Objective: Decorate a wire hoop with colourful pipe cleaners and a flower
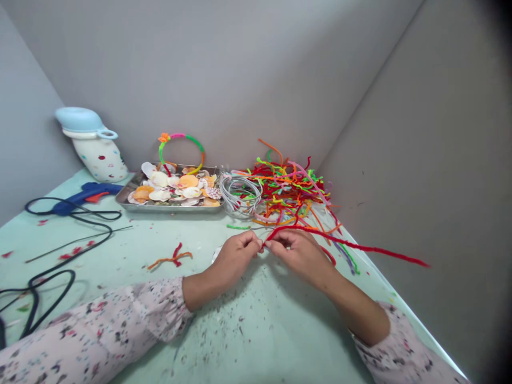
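Note:
My left hand (pixel 236 257) and my right hand (pixel 299 252) meet fingertip to fingertip over the pale green table (pixel 248 330). Both are pinched on a long red pipe cleaner (pixel 360 247) that runs from the fingers out to the right, past the table's edge. Something white shows under my left hand, mostly hidden. Just behind the hands lies a heap of pipe cleaners (pixel 288 192) in red, orange, green and pink.
A metal tray (pixel 132 205) of seashells stands at the back, a colourful wrapped hoop (pixel 182 146) behind it. Grey wire hoops (pixel 240 194) lie beside the tray. A blue glue gun (pixel 86 194) with black cord (pixel 60 266) is at left, near a spotted jug (pixel 94 144). Pipe-cleaner scraps (pixel 172 257) litter the table.

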Demonstrator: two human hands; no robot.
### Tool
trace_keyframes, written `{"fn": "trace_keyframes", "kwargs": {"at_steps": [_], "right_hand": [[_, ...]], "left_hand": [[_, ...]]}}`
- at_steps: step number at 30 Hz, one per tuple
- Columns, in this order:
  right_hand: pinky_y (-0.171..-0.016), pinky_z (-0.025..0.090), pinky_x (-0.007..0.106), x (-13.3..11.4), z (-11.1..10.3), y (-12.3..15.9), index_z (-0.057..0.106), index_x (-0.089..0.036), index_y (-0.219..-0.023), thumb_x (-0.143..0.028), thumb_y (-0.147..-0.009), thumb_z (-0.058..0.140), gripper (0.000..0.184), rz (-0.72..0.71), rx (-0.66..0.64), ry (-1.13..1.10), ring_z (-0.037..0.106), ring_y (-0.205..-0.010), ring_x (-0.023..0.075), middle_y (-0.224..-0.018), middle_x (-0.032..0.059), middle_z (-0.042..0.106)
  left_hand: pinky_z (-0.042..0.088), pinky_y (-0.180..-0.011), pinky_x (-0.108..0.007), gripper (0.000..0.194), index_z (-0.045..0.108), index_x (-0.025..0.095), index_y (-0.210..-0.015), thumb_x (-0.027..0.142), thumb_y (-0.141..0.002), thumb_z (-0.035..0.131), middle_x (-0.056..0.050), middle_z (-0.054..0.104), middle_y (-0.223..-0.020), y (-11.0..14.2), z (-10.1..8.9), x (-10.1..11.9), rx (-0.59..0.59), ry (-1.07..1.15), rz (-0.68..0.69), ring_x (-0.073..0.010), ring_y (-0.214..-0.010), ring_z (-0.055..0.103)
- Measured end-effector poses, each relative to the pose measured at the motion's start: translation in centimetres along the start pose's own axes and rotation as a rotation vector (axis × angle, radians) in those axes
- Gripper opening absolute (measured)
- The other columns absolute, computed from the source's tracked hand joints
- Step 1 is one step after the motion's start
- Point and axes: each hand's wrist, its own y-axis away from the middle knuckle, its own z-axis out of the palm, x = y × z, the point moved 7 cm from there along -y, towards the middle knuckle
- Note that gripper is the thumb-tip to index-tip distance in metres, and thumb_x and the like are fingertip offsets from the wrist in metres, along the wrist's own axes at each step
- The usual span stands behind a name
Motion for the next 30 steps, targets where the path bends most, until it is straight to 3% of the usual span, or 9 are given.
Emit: {"fn": "trace_keyframes", "kwargs": {"at_steps": [11,15,24,30], "right_hand": [[-0.069,0.042,0.026,-1.7,-0.3,1.0,0.064,-0.019,-0.077,-0.019,-0.082,0.051,0.013,-0.283,0.184,0.145,0.059,-0.073,0.016,-0.079,0.0038,0.066],[-0.069,0.043,0.025,-1.9,0.2,1.3,0.062,-0.019,-0.08,-0.015,-0.082,0.049,0.014,-0.42,0.161,0.133,0.059,-0.075,0.015,-0.08,0.0042,0.064],[-0.07,0.044,0.027,-2.1,0.9,1.8,0.061,-0.017,-0.086,-0.015,-0.082,0.049,0.013,-0.558,0.16,0.276,0.058,-0.078,0.0168,-0.082,0.0059,0.064],[-0.071,0.044,0.03,-3.0,0.8,2.5,0.063,-0.016,-0.088,-0.016,-0.086,0.047,0.016,-0.707,0.22,0.395,0.059,-0.081,0.0184,-0.083,0.0089,0.065]], "left_hand": [[0.025,-0.051,-0.024,0.028,0.045,0.018,-0.062,0.035,-0.083,0.047,0.005,0.038,-0.054,0.1,-0.2,0.1,0.023,0.017,0.012,-0.0094,-0.05,0.033],[0.024,-0.051,-0.024,0.028,0.044,0.018,-0.061,0.035,-0.082,0.048,0.006,0.037,-0.053,0.0,-0.2,-0.3,0.032,0.031,0.004,-0.0093,-0.05,0.031],[0.024,-0.051,-0.024,0.028,0.043,0.017,-0.06,0.034,-0.081,0.048,0.006,0.035,-0.053,-0.1,-0.3,-0.2,0.041,0.027,0.007,-0.0093,-0.051,0.031],[0.022,-0.05,-0.024,0.026,0.042,0.018,-0.06,0.033,-0.079,0.049,0.006,0.033,-0.054,-0.1,-0.4,-0.5,0.049,0.046,-0.008,-0.0089,-0.051,0.028]]}}
